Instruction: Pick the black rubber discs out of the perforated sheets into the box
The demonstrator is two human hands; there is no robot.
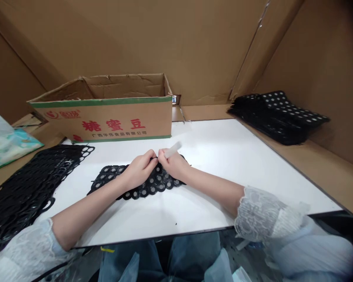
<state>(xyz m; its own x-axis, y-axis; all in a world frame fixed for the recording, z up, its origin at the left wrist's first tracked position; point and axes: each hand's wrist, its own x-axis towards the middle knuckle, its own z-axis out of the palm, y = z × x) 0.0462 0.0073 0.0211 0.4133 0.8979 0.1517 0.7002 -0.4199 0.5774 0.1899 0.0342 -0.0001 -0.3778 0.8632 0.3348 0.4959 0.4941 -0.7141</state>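
Note:
A black rubbery sheet of joined rings (144, 192), with pale round centres, lies on the white tabletop (223, 149) in front of me. My left hand (140, 170) is closed in a pinch at the sheet's far edge, near its middle. Right beside it, my right hand (175, 165) is closed around a whitish, translucent stick-like tool (173, 149) that sticks up past the fingers. Both hands rest over the sheet and nearly touch each other. The tool's lower end and the exact spot between the fingertips are hidden.
A cardboard box (114, 121) stands at the back left. A pile of black perforated sheets (26, 184) lies on the left, beside a patterned plastic packet (11, 147). Another stack of black sheets (273, 117) sits at the right. Cardboard walls (200, 51) enclose the table.

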